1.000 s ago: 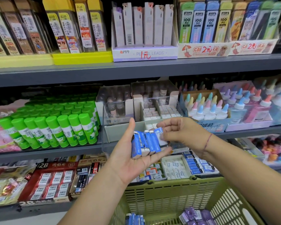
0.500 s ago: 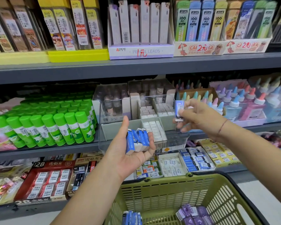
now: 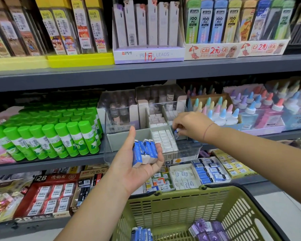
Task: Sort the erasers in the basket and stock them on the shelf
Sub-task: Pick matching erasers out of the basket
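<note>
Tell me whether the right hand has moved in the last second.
Yes. The right hand has gone from beside the left hand to the clear divided bin, farther back and right, pinching one blue eraser.

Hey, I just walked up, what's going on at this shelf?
A person is stocking erasers. The left hand holds a stack of blue-sleeved erasers palm up, while the right hand pinches a single eraser at a compartment of the clear bin on the middle shelf, beside a section of white erasers. More blue erasers and purple erasers lie in the green basket below.
</note>
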Demonstrator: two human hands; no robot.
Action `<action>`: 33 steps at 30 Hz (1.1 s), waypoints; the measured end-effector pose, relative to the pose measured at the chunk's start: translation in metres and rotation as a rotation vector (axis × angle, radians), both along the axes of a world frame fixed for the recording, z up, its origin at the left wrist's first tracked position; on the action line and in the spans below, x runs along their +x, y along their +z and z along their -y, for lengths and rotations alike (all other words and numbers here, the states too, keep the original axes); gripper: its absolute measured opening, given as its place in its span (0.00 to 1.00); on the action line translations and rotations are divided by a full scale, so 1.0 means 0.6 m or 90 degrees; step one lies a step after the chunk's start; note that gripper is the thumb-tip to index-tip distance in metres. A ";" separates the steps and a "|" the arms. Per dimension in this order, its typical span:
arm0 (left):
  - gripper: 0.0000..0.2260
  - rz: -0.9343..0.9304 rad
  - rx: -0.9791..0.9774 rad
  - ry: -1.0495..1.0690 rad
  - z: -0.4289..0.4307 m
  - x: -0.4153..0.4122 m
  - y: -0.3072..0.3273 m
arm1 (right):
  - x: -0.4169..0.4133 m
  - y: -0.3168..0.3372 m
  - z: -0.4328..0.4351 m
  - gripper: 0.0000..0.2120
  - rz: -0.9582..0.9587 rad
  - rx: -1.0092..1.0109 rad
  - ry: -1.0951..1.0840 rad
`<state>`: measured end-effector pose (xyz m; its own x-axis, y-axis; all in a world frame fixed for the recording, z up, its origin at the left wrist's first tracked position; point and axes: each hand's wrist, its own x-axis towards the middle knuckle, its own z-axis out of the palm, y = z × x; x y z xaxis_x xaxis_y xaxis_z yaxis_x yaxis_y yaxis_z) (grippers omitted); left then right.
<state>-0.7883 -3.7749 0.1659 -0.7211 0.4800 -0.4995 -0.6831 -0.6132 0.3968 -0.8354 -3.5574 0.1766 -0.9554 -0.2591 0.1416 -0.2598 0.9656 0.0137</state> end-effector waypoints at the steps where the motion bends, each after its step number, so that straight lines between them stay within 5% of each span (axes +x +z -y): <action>1: 0.32 0.000 -0.001 0.000 0.000 0.000 0.000 | 0.000 -0.006 -0.002 0.09 -0.012 -0.011 0.006; 15: 0.33 -0.004 -0.006 0.012 -0.002 0.003 -0.001 | 0.004 -0.026 -0.004 0.06 -0.010 -0.222 -0.040; 25: 0.34 -0.023 0.024 -0.008 -0.003 0.011 0.005 | 0.017 0.003 -0.010 0.13 0.097 -0.203 -0.055; 29: 0.36 -0.043 0.071 -0.047 -0.003 0.013 0.007 | 0.044 0.022 0.007 0.11 0.047 -0.389 -0.022; 33: 0.35 -0.072 0.091 -0.092 -0.006 0.017 0.008 | 0.089 0.038 0.051 0.12 0.215 -0.603 0.072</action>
